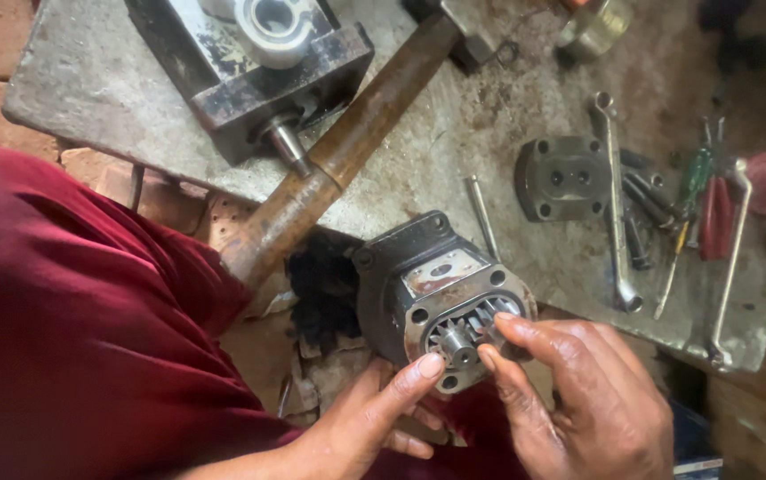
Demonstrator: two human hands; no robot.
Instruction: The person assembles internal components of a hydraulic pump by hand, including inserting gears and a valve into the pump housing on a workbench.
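A dark metal gear pump body rests against the front edge of the grey steel bench, its open face turned toward me and showing two meshing gears. My left hand supports the pump from below, thumb pressed on the rim of the face. My right hand comes in from the lower right, its fingertips pinching the gear on the right side of the cavity.
On the bench lie a rusty pipe, a black vice-like block, the pump's end cover, a spanner, a loose pin, screwdrivers and pliers. Red cloth covers the left.
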